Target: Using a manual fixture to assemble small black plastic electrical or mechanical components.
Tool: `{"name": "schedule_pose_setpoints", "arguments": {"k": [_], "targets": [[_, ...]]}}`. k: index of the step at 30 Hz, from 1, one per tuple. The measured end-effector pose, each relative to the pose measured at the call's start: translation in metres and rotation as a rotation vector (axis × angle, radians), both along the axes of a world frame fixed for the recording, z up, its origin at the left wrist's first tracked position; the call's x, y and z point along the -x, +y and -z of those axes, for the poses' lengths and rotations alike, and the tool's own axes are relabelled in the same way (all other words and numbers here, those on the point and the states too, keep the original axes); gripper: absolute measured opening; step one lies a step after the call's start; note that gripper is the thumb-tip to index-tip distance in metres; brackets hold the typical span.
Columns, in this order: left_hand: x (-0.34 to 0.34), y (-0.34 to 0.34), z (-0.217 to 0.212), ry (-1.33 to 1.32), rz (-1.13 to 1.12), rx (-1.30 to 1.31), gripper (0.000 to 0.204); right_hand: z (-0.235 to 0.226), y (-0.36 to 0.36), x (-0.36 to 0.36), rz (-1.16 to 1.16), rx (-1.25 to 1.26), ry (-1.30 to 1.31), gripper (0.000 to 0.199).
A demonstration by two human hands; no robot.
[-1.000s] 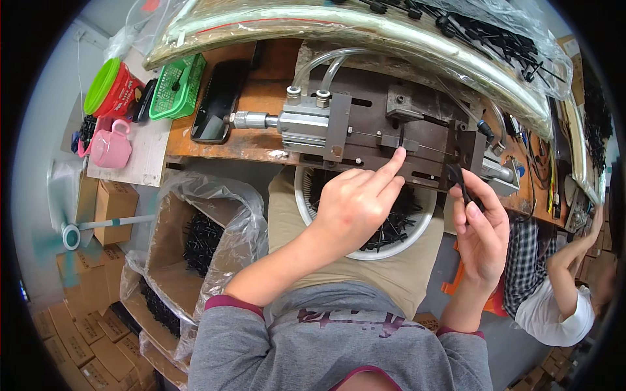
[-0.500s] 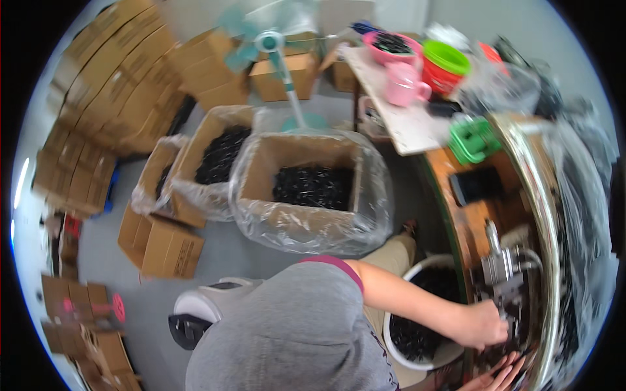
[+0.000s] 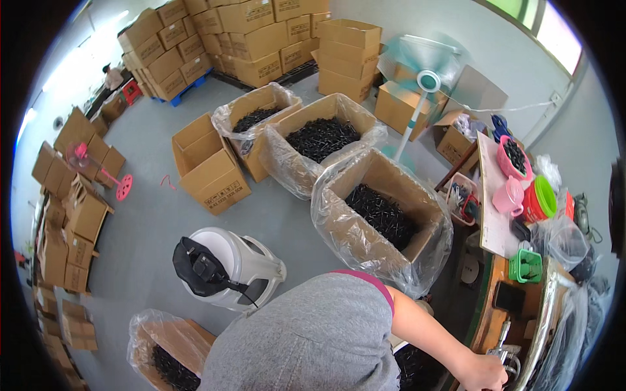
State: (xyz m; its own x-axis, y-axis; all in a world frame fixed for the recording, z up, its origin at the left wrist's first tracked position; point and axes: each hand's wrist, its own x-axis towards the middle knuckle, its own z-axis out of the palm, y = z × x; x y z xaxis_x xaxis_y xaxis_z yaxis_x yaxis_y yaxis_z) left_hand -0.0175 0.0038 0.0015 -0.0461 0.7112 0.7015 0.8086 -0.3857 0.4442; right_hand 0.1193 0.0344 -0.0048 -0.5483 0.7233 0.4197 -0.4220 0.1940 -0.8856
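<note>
My left hand (image 3: 482,373) is at the lower right with its fingers curled closed, right beside a small metal machine (image 3: 505,350) on the wooden workbench (image 3: 493,324). Whatever the fingers hold is hidden. My right hand is out of view, below the lower edge. Under my left forearm, black pieces (image 3: 409,366) show in a partly covered white tub. Farther along the bench lie a dark phone-like slab (image 3: 509,297) and a green plastic basket (image 3: 525,266).
Lined cartons (image 3: 385,251) of black parts stand ahead and left. A white stool (image 3: 225,267) carries a black item (image 3: 201,267). A fan (image 3: 428,81) stands behind. A side table (image 3: 490,218) holds a pink mug (image 3: 508,195) and bowl (image 3: 514,158). Stacked boxes (image 3: 251,49) line the back.
The view has swung left and up, bringing in more floor and boxes. The right hand, seen earlier at the lower edge, has left the picture. My left hand stays by the machine.
</note>
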Motion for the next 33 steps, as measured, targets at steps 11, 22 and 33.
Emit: {"name": "schedule_pose_setpoints", "arguments": {"k": [11,22,33], "targets": [[0.022,-0.029,-0.018,-0.021,-0.011,-0.096,0.025,-0.028,-0.024,0.007,0.010,-0.134,-0.143,0.059],[0.003,-0.044,-0.002,-0.257,0.201,-0.099,0.020,0.008,-0.009,-0.041,0.343,0.137,-0.204,0.028],[-0.014,0.001,0.033,0.038,0.173,0.099,0.027,0.024,-0.012,-0.084,0.591,0.131,-0.148,0.036]]}}
